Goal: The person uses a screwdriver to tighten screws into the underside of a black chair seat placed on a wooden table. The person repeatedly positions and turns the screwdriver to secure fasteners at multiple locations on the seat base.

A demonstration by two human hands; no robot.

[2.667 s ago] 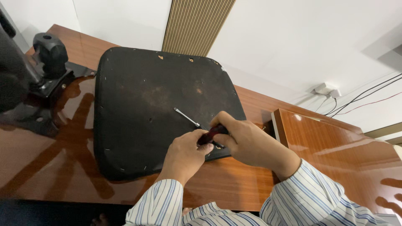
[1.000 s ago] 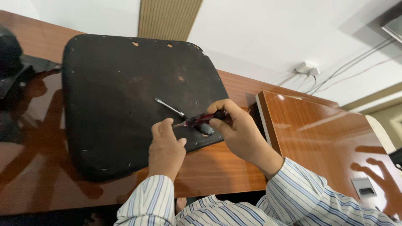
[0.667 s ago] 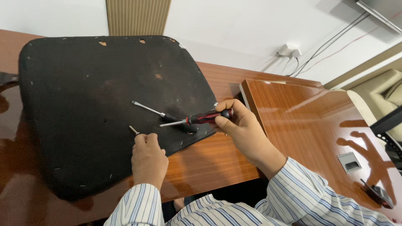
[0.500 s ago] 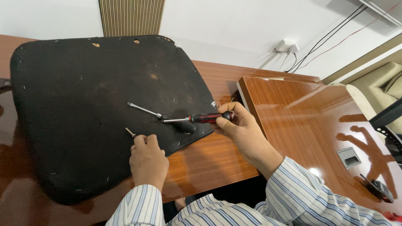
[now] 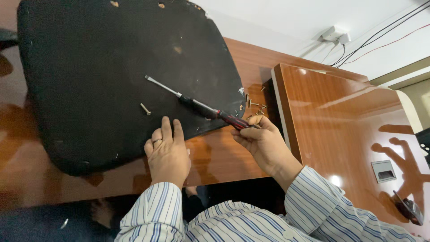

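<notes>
**Office, by the furniture**

Looked like an office: glossy reddish-brown wooden desk (image 5: 224, 157) with raised side unit (image 5: 340, 116), white wall socket (image 5: 333, 35) trailing cables, black upholstered chair seat pad (image 5: 112, 67) laid on top.

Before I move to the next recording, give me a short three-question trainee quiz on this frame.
1. True or false: the right hand holds the screwdriver by its red and black handle.
2. Where does the left hand rest? A) on the near edge of the black seat pad B) on the raised wooden panel C) on the wall socket
3. What lies alone on the pad, just beyond the left hand's fingertips?

Key: 1. True. 2. A. 3. A single loose screw; more loose screws lie on the desk past the pad's right edge.
</notes>
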